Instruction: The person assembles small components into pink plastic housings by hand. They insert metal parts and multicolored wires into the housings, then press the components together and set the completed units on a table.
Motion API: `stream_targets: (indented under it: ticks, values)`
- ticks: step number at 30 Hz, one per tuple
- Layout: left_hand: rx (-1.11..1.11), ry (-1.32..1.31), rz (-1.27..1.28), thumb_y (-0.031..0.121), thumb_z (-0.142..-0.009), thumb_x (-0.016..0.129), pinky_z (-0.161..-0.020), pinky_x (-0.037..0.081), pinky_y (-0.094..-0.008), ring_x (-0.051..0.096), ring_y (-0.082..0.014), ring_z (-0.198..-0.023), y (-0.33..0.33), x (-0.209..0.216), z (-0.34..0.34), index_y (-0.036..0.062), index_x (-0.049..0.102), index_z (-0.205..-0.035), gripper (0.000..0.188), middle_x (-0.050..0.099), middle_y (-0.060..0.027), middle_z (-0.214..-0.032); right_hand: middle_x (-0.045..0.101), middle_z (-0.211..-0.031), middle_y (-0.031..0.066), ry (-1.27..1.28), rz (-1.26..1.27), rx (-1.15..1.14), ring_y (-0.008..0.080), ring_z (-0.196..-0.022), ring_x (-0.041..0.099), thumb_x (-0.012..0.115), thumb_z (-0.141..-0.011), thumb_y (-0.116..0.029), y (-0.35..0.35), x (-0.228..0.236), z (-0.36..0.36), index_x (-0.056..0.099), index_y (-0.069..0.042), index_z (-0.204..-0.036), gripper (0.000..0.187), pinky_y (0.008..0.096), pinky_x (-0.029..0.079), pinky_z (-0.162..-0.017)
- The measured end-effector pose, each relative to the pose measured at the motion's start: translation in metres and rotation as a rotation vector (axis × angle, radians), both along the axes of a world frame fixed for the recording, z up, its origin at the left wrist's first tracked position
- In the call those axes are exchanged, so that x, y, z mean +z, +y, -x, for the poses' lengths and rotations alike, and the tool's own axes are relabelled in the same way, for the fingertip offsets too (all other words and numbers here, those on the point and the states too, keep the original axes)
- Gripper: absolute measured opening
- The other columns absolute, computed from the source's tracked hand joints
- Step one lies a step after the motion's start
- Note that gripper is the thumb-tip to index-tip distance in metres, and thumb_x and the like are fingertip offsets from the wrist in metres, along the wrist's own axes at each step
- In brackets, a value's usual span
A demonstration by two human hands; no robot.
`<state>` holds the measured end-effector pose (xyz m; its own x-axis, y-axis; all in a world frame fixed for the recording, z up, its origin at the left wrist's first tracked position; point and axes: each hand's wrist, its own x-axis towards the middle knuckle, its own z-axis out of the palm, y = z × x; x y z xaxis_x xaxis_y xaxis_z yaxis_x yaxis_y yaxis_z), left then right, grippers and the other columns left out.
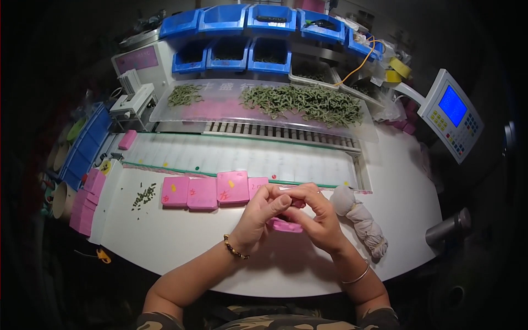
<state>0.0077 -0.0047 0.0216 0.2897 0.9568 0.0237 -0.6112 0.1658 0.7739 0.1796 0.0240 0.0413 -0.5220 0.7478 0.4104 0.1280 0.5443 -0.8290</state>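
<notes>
In front of me, over the near part of the white table, both my hands meet around a pink rubber mould. My left hand has its thumb and curled fingers closed on the mould's left side. From the other side, my right hand grips it with bent fingers. The mould looks parted or bent between them, and fingers cover most of it. Just beyond my left hand, several square pink moulds form a row, with yellow spots and red marks on some.
Small green pieces lie scattered left of the row. A grey cloth bundle rests by my right hand. Behind are a conveyor, a clear tray with green pieces, blue bins and a control panel at right.
</notes>
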Motion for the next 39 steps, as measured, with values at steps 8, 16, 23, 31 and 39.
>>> stream_targets:
  ticks: [8, 16, 23, 31, 39]
  values:
    - [0.119, 0.021, 0.219, 0.038, -0.100, 0.052, -0.057, 0.044, -0.0281, 0.053, -0.0134, -0.063, 0.010, 0.003, 0.001, 0.0082, 0.059, -0.095, 0.031, 0.057, -0.0033, -0.075, 0.047, -0.132, 0.0161, -0.220, -0.383, -0.194, 0.0339, -0.117, 0.046, 0.081, -0.076, -0.028, -0.020, 0.006, 0.015, 0.042, -0.006, -0.145, 0.082, 0.0454, 0.035, -0.103]
    - [0.298, 0.329, -0.012, 0.029, -0.105, 0.043, -0.039, 0.040, -0.0218, 0.047, -0.0058, -0.047, 0.010, -0.002, -0.005, 0.0071, 0.050, -0.085, 0.031, 0.055, -0.0027, -0.069, 0.062, -0.114, 0.0020, -0.276, -0.592, -0.366, 0.0257, -0.105, 0.055, 0.075, -0.077, -0.010, -0.019, 0.006, 0.011, 0.066, -0.012, -0.099, 0.024, 0.0374, 0.038, -0.089]
    - [0.412, 0.398, -0.088, 0.019, -0.103, 0.038, -0.081, 0.044, -0.0249, 0.048, -0.0080, -0.088, 0.018, -0.002, -0.005, 0.0046, 0.049, -0.095, 0.020, 0.051, -0.0027, -0.093, 0.068, -0.095, -0.0034, -0.217, -0.613, -0.286, 0.0204, -0.094, 0.060, 0.074, -0.076, -0.006, -0.019, 0.009, 0.011, 0.064, -0.014, -0.093, 0.021, 0.0342, 0.036, -0.085]
    - [0.399, 0.090, 0.127, 0.031, -0.107, 0.039, -0.055, 0.048, -0.0259, 0.058, -0.0138, -0.062, 0.022, 0.012, -0.002, 0.0044, 0.048, -0.097, 0.029, 0.058, -0.0069, -0.083, 0.069, -0.091, -0.0030, -0.114, -0.401, -0.196, 0.0206, -0.089, 0.060, 0.078, -0.073, -0.002, -0.023, 0.016, 0.007, 0.067, -0.013, -0.094, 0.026, 0.0337, 0.038, -0.086]
    - [0.031, 0.187, 0.148, 0.041, -0.103, 0.050, -0.062, 0.052, -0.0254, 0.062, -0.0129, -0.067, 0.015, 0.014, 0.005, 0.0002, 0.063, -0.098, 0.043, 0.063, -0.0063, -0.080, 0.069, -0.087, 0.0006, 0.001, -0.677, -0.527, 0.0208, -0.085, 0.060, 0.079, -0.071, 0.001, -0.009, 0.021, -0.015, 0.068, -0.011, -0.091, 0.025, 0.0341, 0.042, -0.082]
